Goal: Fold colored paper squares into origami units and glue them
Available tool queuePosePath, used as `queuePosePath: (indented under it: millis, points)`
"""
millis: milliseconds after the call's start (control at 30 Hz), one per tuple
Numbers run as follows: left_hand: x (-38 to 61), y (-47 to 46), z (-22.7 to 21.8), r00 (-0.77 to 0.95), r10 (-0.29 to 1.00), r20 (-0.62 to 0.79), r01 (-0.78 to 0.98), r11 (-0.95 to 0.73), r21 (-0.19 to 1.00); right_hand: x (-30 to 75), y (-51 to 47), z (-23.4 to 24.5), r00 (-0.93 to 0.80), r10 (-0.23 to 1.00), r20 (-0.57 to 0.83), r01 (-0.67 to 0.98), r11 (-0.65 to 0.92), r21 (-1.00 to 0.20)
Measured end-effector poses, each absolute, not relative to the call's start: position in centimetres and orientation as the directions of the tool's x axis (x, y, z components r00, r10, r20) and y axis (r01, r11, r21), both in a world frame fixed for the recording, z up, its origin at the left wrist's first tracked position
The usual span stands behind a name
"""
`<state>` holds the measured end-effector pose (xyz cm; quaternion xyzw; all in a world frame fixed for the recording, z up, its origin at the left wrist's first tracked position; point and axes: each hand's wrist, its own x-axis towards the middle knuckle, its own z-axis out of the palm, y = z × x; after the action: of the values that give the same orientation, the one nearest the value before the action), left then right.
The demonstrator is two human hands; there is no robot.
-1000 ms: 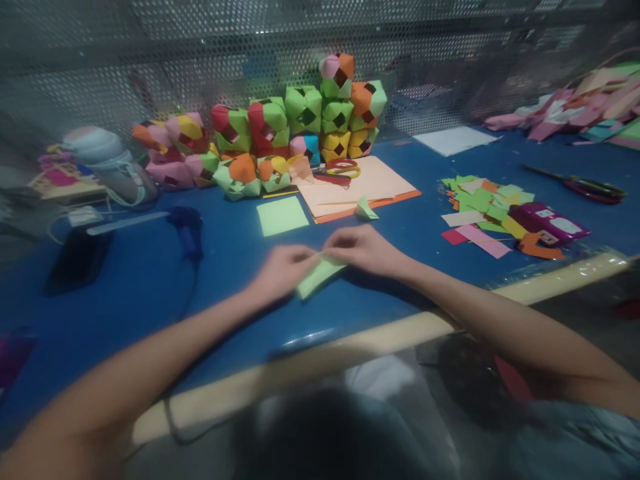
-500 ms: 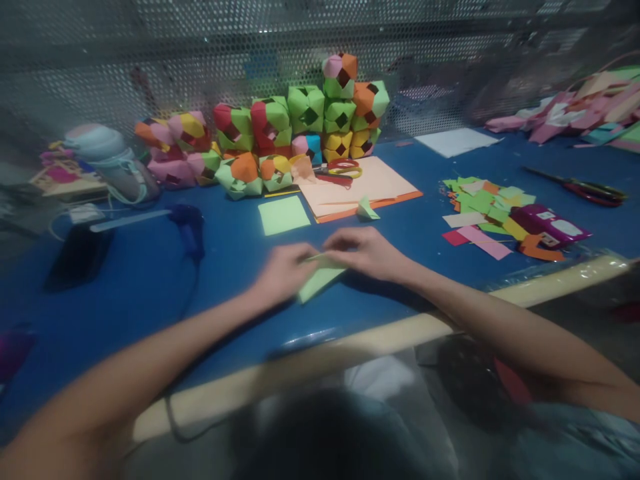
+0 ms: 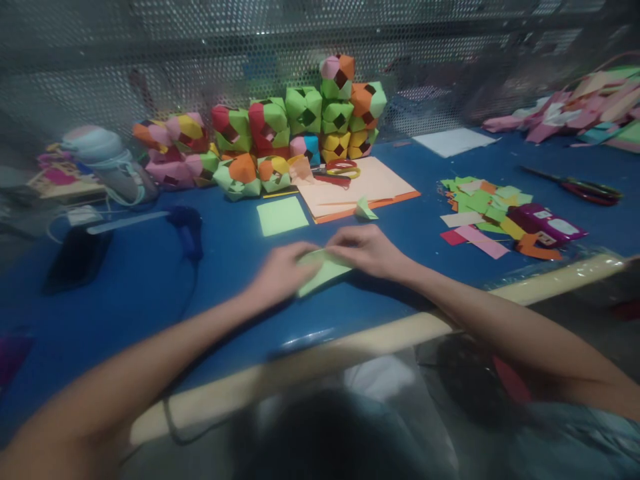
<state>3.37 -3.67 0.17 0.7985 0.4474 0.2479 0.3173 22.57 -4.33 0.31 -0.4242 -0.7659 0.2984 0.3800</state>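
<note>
A light green sheet of paper (image 3: 327, 272), partly folded, lies at the front of the blue table between my two hands. My left hand (image 3: 286, 270) grips its left side, with the thumb on top. At its upper right edge, the fingers of my right hand (image 3: 370, 250) are closed on the paper. Fingertips of both hands are partly hidden. Just beyond them lie a flat light green square of paper (image 3: 283, 215) and a small folded green piece (image 3: 366, 209).
Folded paper cubes (image 3: 304, 110) stand stacked at the back. Scissors (image 3: 340, 172) rest on peach sheets (image 3: 380, 183). To the right are paper scraps (image 3: 480, 200), a purple packet (image 3: 547, 223) and more scissors (image 3: 575, 185). A blue glue gun (image 3: 186, 230), phone (image 3: 77, 257) and bottle (image 3: 110, 160) are left.
The upper edge of the green paper, pinched up between both hands before, now lies flatter. More of its surface shows. My hands have barely shifted.
</note>
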Motion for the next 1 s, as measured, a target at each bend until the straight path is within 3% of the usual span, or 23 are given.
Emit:
queuePosePath:
  millis: [333,767,1000]
  points:
    - [3.08,-3.05,0.35,0.481,0.875,0.049,0.508,-0.324,0.798,22.99,-4.2,0.39,-0.337,0.883,0.327,0.448,0.456,-0.769]
    - [3.28,-3.15,0.19,0.532,0.84,0.105,0.504,-0.414,0.758,22.57,-4.32,0.31,-0.466,0.802,0.373,0.41,0.569,-0.713]
    - [3.59,-2.97,-0.37,0.261,0.958,0.119,0.493,-0.239,0.836,22.04,-4.28,0.49,-0.27,0.927,0.261,0.523,0.368,-0.769]
